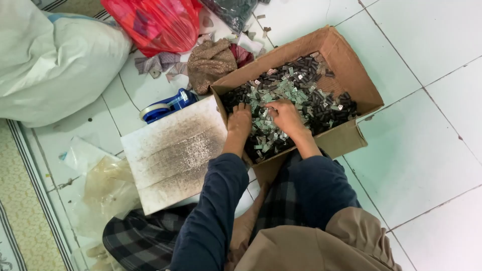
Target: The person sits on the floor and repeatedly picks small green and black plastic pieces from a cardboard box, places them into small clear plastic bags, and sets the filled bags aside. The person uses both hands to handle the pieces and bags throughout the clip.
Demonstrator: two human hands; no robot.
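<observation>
Fingers of your left hand (240,119) and right hand (284,116) curl down into the small dark and silvery parts (296,95), apparently raking loosely rather than gripping, and the cardboard box (354,75) keeps that heap within reach between your knees

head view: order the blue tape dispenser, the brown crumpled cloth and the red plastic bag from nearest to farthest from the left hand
From the left hand, resting in the cardboard box of small parts:
1. Brown crumpled cloth, just beyond the box's near corner, up and left of the hand.
2. Blue tape dispenser, on the floor to the left; close to the cloth's distance, but slightly farther.
3. Red plastic bag, at the top edge.
</observation>
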